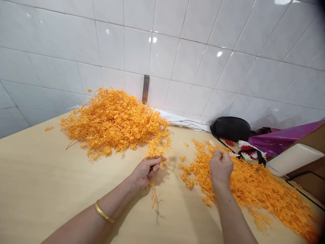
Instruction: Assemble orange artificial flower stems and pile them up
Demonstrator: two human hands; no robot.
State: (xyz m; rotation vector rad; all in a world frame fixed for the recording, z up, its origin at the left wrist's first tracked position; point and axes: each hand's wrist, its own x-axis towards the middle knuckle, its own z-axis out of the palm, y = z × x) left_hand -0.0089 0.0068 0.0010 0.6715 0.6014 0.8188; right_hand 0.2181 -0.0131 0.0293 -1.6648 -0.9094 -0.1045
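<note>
My left hand [147,171] pinches an orange artificial flower sprig [156,148]. The sprig's bushy head fans out beyond my fingertips, and its thin stem hangs below my palm. Behind it rises a large heap of orange sprigs [116,122]. My right hand [221,166] is closed in a fist above a looser pile of small orange pieces [259,189]. Whatever is inside that fist is hidden from view. Several small loose orange bits [188,169] lie on the table between the two hands.
A pale wooden table [63,193] meets a white tiled wall [162,51] with a metal bracket [145,88]. At the right are a black pouch [231,128], red and white flowers [246,149], a purple cloth [281,137] and a white bottle [297,159]. White fabric [182,121] lies along the wall.
</note>
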